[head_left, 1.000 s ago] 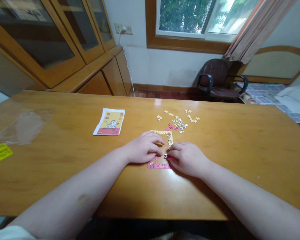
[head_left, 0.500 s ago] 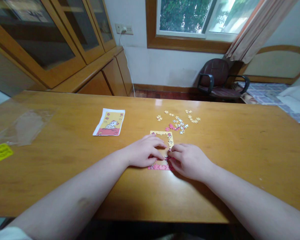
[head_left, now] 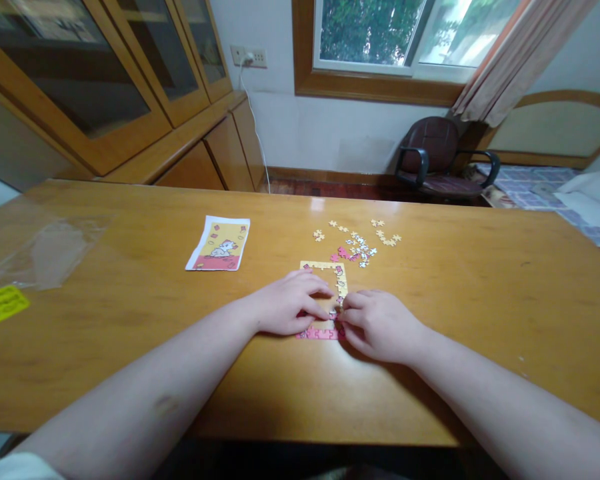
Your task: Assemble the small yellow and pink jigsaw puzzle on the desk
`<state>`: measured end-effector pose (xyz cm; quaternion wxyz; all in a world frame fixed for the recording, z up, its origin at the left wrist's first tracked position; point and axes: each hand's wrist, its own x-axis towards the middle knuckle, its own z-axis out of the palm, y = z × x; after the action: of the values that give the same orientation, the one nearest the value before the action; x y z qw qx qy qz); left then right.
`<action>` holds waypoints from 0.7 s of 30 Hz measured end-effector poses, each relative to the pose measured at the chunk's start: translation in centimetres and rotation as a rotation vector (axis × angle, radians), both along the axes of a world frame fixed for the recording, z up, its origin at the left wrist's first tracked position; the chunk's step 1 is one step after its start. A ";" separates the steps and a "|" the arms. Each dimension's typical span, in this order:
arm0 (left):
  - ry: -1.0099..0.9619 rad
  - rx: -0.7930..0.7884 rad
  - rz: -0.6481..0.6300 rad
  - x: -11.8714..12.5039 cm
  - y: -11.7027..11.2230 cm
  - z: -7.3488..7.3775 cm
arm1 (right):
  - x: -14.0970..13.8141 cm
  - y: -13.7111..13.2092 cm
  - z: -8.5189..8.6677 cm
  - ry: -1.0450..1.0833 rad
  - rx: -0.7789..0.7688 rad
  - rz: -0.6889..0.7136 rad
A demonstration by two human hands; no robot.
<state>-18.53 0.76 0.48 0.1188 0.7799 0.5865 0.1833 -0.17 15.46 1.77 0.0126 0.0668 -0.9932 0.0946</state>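
A jigsaw puzzle frame lies on the table, its top yellow and its bottom row pink. My left hand rests over the frame's left side, fingers apart and stretched to the right. One of its fingertips is beside a small pink-and-white puzzle piece at the right side. My right hand is closed at the frame's right edge, its fingertips pinched at that same piece and partly hiding it. Beyond the hands lies a loose heap of puzzle pieces, white, pink and yellow.
A picture card with a white animal lies left of the puzzle. Farther left are a clear plastic bag and a yellow label. Glass-door cabinets stand along the left; an armchair is beyond the wooden table.
My right hand has shifted very slightly to the right, its fingertips now at the frame's outer edge. My left hand has stayed in place.
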 end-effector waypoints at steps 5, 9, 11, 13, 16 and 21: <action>0.005 0.019 -0.006 0.0 0.0 0.0 | -0.1 0.3 0.2 0.008 0.012 -0.020; 0.005 0.035 -0.012 0.0 0.0 -0.1 | -0.1 0.4 0.1 0.012 0.004 -0.011; 0.006 0.028 -0.017 0.0 0.0 -0.1 | 0.0 0.5 0.0 0.009 -0.004 -0.003; 0.004 0.015 -0.019 0.0 0.0 -0.2 | 0.0 0.5 0.0 0.009 -0.012 0.002; -0.003 0.013 -0.013 0.0 0.0 -0.3 | 0.0 0.6 0.0 0.024 -0.026 0.023; 0.005 0.013 -0.009 0.0 0.0 -0.4 | 0.0 0.5 -0.3 0.031 -0.034 0.060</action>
<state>-18.53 0.72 0.11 0.1133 0.7836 0.5823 0.1846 -0.19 15.98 1.48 0.0264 0.0980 -0.9887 0.1107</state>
